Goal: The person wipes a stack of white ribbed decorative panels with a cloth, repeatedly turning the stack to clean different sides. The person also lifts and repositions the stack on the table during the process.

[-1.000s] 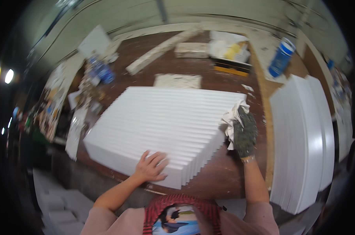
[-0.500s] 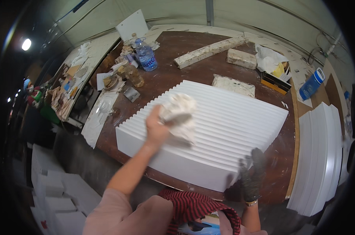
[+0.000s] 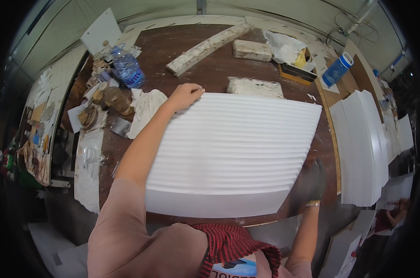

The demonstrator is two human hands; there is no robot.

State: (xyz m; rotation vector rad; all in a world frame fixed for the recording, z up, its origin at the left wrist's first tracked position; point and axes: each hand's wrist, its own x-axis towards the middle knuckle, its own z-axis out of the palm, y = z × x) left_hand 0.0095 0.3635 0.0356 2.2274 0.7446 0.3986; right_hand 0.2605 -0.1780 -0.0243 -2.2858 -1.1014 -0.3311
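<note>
A stack of white boards (image 3: 228,148) lies on the brown table in front of me, their edges staggered into rows of ridges. My left hand (image 3: 186,96) is bare and rests at the stack's far left corner, its fingers bent over the edge there. Beside that wrist a crumpled white cloth (image 3: 147,109) lies on the table, apart from the fingers. My right hand (image 3: 315,183) wears a dark glove and hovers just off the stack's right side, near its front corner. Motion smears its fingers, so their pose is hard to make out.
Behind the stack are plaster-spattered blocks (image 3: 254,87) and a long bar (image 3: 210,48). A water bottle (image 3: 127,69) and jars (image 3: 117,99) stand at left. To the right are an open box (image 3: 298,74), a blue bottle (image 3: 337,70) and more white boards (image 3: 358,148).
My left hand has let go of the white cloth, now lying left of the stack, and reached to the far corner. My gloved right hand has moved slightly away from the stack's side.
</note>
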